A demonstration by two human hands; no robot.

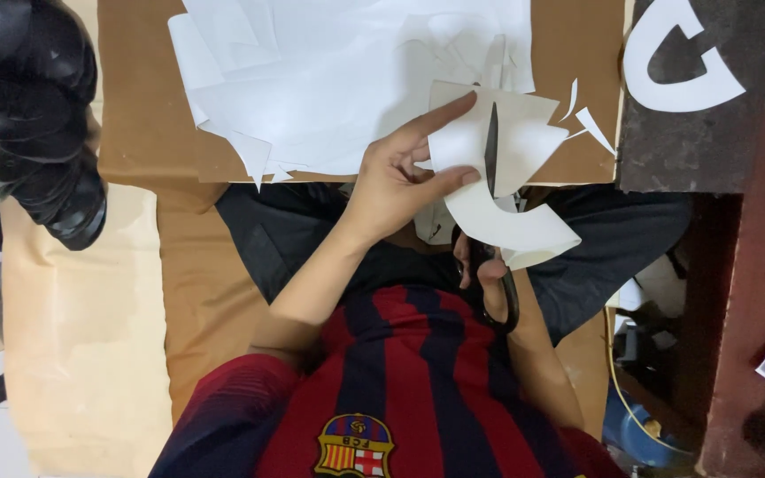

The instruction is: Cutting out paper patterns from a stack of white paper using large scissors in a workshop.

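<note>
My left hand (397, 180) pinches a white paper piece (533, 133) between thumb and forefinger, holding it over my lap. The paper's lower part curls into a cut strip (524, 232). My right hand (487, 276) sits below the paper, mostly hidden by it, with its fingers through the black handles of a pair of scissors (492, 150). The scissor blades point up through the paper along a cut line. Both hands work at the near edge of a brown cardboard board (139, 115).
Several loose white paper sheets and offcuts (329, 80) lie on the cardboard board. A white curved cut-out shape (676, 66) rests on a dark slab at the upper right. Black shiny objects (33, 115) sit at the upper left, brown paper (81, 345) covers the floor left, and clutter fills the right edge.
</note>
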